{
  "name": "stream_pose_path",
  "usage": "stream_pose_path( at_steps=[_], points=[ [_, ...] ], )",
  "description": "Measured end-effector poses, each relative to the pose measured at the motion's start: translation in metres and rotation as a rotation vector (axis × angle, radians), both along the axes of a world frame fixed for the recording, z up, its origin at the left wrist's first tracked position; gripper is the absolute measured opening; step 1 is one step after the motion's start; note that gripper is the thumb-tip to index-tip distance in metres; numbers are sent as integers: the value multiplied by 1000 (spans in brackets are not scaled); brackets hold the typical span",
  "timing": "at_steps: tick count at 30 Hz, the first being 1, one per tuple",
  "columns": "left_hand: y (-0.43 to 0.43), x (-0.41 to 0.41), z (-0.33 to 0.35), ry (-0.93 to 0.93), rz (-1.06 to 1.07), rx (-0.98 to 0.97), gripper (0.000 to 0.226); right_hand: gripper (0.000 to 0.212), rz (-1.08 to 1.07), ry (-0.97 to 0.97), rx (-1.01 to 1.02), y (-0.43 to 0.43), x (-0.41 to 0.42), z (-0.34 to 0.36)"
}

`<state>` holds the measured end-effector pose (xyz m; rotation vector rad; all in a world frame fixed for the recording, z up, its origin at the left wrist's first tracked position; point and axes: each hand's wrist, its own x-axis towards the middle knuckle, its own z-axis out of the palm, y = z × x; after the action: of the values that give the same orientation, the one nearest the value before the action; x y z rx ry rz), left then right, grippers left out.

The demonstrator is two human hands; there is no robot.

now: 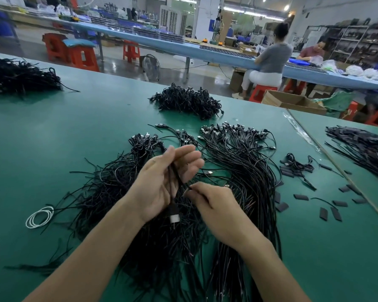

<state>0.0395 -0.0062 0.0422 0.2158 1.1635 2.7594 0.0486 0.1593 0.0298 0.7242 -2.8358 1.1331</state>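
My left hand (pixel 162 182) is raised palm-up over a big heap of loose black USB cables (pixel 238 171) on the green table (pixel 52 138). One black cable (pixel 174 184) runs down across its palm, its silver plug (pixel 174 217) hanging below the heel of the hand. The fingers are loosely bent around the cable. My right hand (pixel 214 205) sits just to the right and pinches the same cable's thin end near its fingertips (pixel 189 189).
Bundled black cable piles lie at the far middle (pixel 186 101), far left (pixel 20 76) and right edge (pixel 362 147). Short black sleeve pieces (pixel 327 205) are scattered right of the heap. A white wire coil (pixel 39 216) lies at left. Two people sit at a blue bench behind.
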Motion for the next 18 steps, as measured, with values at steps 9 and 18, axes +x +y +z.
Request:
stream_pose_path(
  at_steps=[9, 18],
  points=[
    [18, 7, -23, 363, 199, -1066, 28, 19, 146, 17, 138, 4, 13, 16],
    [1, 20, -11, 21, -374, -656, 57, 18, 40, 1, -342, 18, 4, 28]
  ],
)
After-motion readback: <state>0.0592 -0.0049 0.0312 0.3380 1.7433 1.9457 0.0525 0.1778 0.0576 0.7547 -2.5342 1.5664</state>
